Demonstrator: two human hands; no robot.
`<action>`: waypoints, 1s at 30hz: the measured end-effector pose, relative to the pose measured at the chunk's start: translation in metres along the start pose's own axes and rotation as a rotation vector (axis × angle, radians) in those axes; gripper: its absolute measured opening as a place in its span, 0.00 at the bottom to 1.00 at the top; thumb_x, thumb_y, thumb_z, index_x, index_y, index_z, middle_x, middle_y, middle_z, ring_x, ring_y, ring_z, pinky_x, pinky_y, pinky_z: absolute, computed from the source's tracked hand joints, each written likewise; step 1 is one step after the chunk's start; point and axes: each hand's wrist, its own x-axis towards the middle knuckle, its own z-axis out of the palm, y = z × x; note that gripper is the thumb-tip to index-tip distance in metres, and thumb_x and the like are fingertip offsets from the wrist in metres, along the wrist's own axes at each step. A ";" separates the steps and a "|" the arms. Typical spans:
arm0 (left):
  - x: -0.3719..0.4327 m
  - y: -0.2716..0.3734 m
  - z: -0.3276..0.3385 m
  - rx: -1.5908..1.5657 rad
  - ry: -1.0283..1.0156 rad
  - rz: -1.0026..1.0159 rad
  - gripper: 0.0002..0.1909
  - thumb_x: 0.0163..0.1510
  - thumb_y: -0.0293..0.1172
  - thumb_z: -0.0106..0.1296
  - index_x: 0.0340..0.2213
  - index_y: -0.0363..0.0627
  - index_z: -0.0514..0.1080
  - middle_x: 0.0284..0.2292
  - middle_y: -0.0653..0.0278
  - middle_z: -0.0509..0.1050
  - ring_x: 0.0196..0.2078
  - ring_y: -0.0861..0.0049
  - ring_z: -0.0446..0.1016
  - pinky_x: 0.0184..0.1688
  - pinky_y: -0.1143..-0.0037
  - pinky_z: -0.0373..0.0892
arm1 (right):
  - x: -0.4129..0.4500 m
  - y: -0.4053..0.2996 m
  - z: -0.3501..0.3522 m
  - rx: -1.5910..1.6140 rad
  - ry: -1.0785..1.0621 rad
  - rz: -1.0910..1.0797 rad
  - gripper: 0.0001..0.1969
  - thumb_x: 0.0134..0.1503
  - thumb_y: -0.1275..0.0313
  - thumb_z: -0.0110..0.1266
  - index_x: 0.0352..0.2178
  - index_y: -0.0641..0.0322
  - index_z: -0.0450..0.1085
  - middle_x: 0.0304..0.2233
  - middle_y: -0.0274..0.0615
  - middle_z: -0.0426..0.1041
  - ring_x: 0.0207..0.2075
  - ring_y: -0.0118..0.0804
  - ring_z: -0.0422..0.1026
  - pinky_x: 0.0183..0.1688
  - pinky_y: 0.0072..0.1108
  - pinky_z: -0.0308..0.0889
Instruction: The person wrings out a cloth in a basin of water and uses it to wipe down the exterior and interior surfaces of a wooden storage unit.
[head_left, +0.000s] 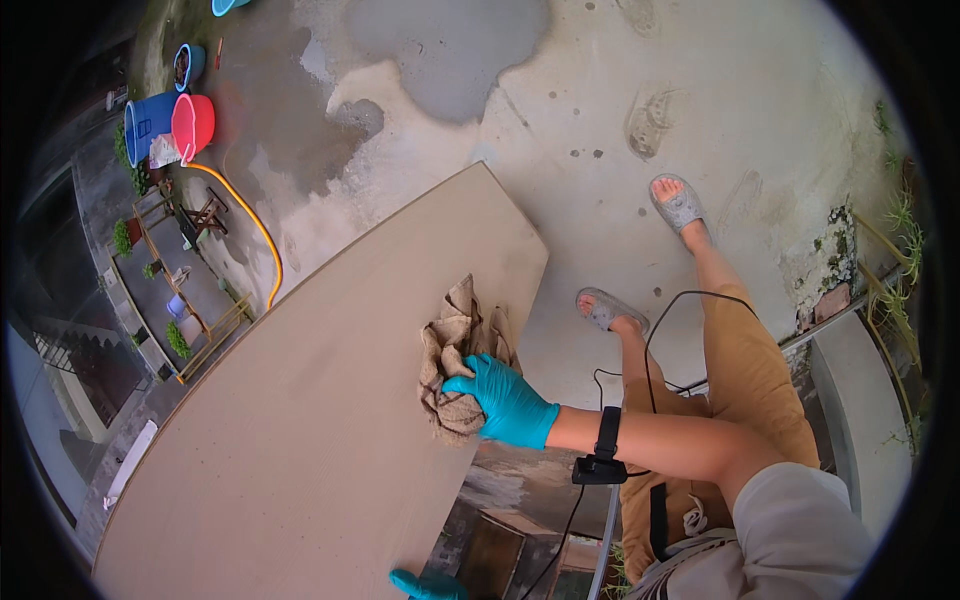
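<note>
In a teal glove, my right hand grips a crumpled brown checked cloth. The cloth is pressed on the top face of a large flat tan board, near its edge on my side. At the bottom rim of the view is my left hand, also in a teal glove and only partly in view. Its thumb lies over the board's near edge, and the other fingers are hidden. Small dark specks dot the board's face.
A black cable runs from a device strapped to my right forearm. Past the board lie a yellow hose, a red bucket and a blue barrel. A wet patch darkens the concrete floor.
</note>
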 end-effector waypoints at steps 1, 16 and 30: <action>0.006 0.008 0.012 -0.185 -0.045 -0.234 0.36 0.58 0.36 0.53 0.61 0.32 0.54 0.61 0.52 0.61 0.62 0.56 0.58 0.66 0.61 0.48 | 0.004 0.030 0.008 0.050 0.059 0.080 0.29 0.41 0.74 0.64 0.48 0.52 0.65 0.40 0.49 0.63 0.42 0.53 0.65 0.45 0.39 0.64; 0.044 0.033 0.117 -0.426 -0.037 -0.517 0.34 0.58 0.35 0.51 0.61 0.32 0.54 0.60 0.50 0.62 0.62 0.56 0.60 0.65 0.61 0.50 | 0.045 0.287 0.019 0.354 0.448 0.619 0.27 0.56 0.65 0.54 0.56 0.61 0.61 0.51 0.51 0.71 0.50 0.50 0.72 0.50 0.31 0.68; 0.046 0.031 0.137 -0.429 -0.037 -0.545 0.33 0.59 0.34 0.49 0.61 0.31 0.54 0.60 0.50 0.62 0.61 0.56 0.61 0.64 0.62 0.52 | 0.034 0.301 0.033 0.074 0.493 0.557 0.27 0.52 0.62 0.59 0.53 0.52 0.63 0.52 0.49 0.68 0.50 0.52 0.71 0.51 0.35 0.68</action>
